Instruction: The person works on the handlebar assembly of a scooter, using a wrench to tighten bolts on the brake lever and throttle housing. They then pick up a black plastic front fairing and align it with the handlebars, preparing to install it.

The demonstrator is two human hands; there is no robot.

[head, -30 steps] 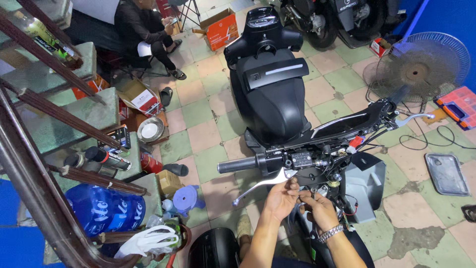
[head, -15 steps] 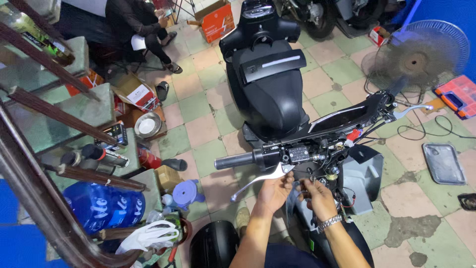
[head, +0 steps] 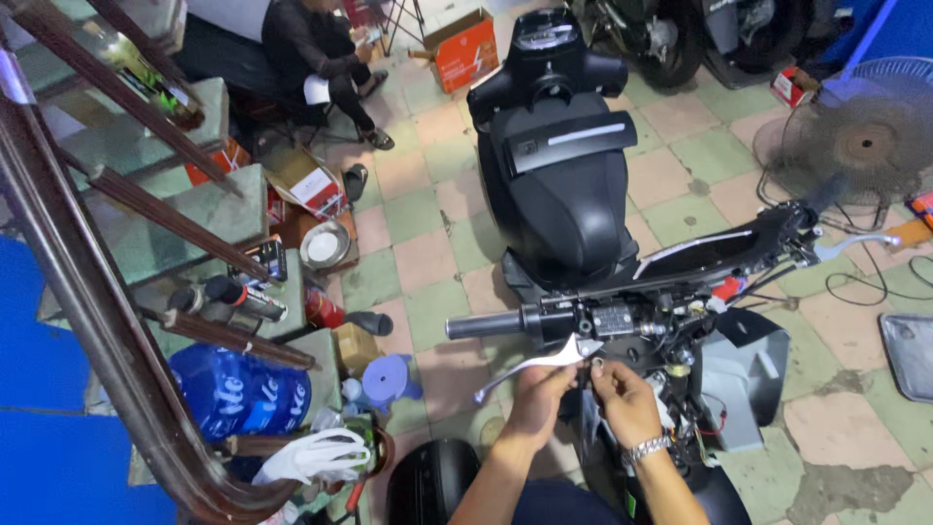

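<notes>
A stripped scooter handlebar (head: 680,282) runs across the middle, with a black left grip (head: 486,325) and a silver brake lever (head: 530,367) below it. My left hand (head: 539,399) has its fingers on the inner end of that lever, next to the control housing (head: 610,319). My right hand (head: 625,399), with a metal watch on its wrist, pinches a small ring-like part just under the housing. Exposed wires (head: 695,428) hang below the bar.
A black scooter body (head: 559,165) stands ahead. A floor fan (head: 865,136) is at the right, a grey panel (head: 909,355) on the tiles. Stairs with a railing (head: 117,321), spray cans, a blue bag (head: 238,394) and boxes crowd the left. A seated person (head: 311,49) is far back.
The camera has tilted a little. Both hands stay at the brake lever mount, shifting slightly lower under the housing.
</notes>
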